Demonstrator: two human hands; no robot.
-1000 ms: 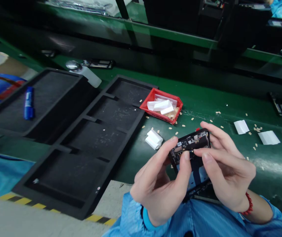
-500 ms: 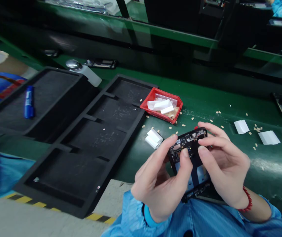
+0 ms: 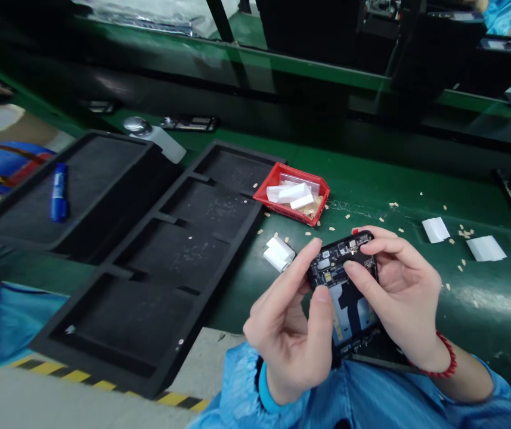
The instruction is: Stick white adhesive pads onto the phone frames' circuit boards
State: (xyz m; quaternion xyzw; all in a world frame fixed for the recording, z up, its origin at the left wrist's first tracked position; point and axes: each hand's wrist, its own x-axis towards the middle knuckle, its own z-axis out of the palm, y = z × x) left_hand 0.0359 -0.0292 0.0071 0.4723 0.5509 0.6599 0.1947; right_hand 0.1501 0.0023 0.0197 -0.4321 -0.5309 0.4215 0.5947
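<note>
An opened smartphone (image 3: 347, 304), its circuit board and inner parts showing, is held tilted above the bench's near edge. My left hand (image 3: 293, 333) grips its left side, thumb on the left edge and index finger at the upper left corner. On the other side, my right hand (image 3: 398, 292) has its fingers around the upper right edge, while its thumb presses on the board near the top. The fingers behind the phone are partly hidden. A small red piece (image 3: 355, 231) shows just past the phone's top edge.
A red bin (image 3: 259, 196) with white papers stands beside a long black compartment tray (image 3: 219, 280). Left are a black box (image 3: 103, 202) with a blue marker (image 3: 59, 193) and a white pump bottle (image 3: 166, 143). Folded white papers (image 3: 485, 248) and small tan scraps lie on the green bench (image 3: 371, 167).
My right thumb has moved left and up onto the board. My left thumb has slid down and left, off the board to the phone's edge, uncovering more of the inside.
</note>
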